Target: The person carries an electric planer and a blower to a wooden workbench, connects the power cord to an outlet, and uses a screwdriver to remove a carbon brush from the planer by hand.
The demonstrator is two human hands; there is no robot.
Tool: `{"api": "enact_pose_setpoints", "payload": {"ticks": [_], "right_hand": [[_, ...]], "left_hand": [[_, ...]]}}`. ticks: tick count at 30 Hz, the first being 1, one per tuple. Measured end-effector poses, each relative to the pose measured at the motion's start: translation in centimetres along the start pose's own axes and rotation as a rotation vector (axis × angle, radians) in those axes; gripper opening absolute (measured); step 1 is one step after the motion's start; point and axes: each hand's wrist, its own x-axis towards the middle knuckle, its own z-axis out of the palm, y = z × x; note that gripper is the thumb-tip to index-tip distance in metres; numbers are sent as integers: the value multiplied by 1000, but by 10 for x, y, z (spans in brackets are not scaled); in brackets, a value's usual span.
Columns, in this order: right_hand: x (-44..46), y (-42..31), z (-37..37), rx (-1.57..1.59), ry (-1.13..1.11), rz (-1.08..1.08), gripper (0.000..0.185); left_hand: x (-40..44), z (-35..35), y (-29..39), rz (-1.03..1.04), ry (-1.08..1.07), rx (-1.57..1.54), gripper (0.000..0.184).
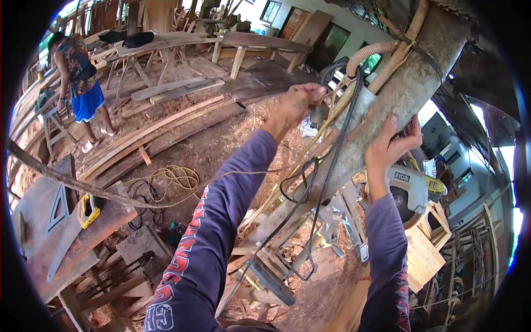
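A thick grey post (406, 91) slants across the upper right, with corrugated conduit (395, 63) and black and yellow cables (344, 119) running along it. My left hand (293, 110) is raised at the post's left side, its fingers pinched together by the wires; what lies between the fingertips is too small to make out. On the post's right side rests my right hand (387, 152), thumb on the surface and fingers curled around the far edge. A thin brown cord (243, 172) passes over my left sleeve.
A person (77, 77) in blue shorts stands at the upper left. A handsaw (74, 232) and a blue square (57, 209) lie on a wooden table (113, 213). A RYOBI saw (406, 191) is below my right hand. Planks and coiled cords (171, 180) cover the shavings-strewn ground.
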Motion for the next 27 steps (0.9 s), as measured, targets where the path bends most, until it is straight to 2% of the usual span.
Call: {"api": "enact_pose_setpoints", "payload": {"ticks": [2,5,6,9,11,13,14,16,18,19,20,21,22,23,24,25,26,27], "right_hand": [[0,0,0,-7,5,1,56],[0,1,-1,-3,-5,-39,56],[-1,0,-3,0,-11,-32,56],[1,-1,-3,-14,-14,-60,56],[1,-4,-2,-31,5,-66,56],[1,-3,-2,-22,2,-70,56],[1,-3,-2,-23,5,-68,57],[2,1,0,-48,21,-74,55],[1,9,-4,-193,29,-52,53],[-2,23,-3,-286,-4,-19,53],[-14,24,2,-306,-30,-28,53],[-36,17,-3,-267,-55,-71,52],[-63,6,-10,-211,-94,-119,52],[-96,-9,-17,-142,-143,-146,51],[-137,-29,-28,-79,-214,-153,51],[-181,-54,-43,-23,-304,-143,50],[-221,-80,-66,24,-398,-127,50],[-259,-109,-91,57,-507,-116,50]], "left_hand": [[10,11,-5,106,159,-7,14],[23,4,-7,91,233,153,11],[8,15,1,180,230,207,11],[-15,12,25,268,336,71,11],[-3,-27,47,423,359,56,16],[-5,-55,67,276,334,474,19],[-11,-60,65,274,342,479,19],[-37,-81,48,334,215,1248,21],[-80,-121,12,309,272,1236,23],[-120,-142,-12,317,344,1095,21],[-187,-104,4,147,471,1165,21],[-241,-138,-42,366,536,1027,22],[-302,-139,-54,110,613,1031,23],[-375,-127,-65,-30,790,860,18],[-447,-100,-63,200,868,547,16],[-535,-75,-52,-112,921,829,16],[-616,-45,-45,-128,992,727,21],[-695,-10,-36,-190,1085,848,24]]}}
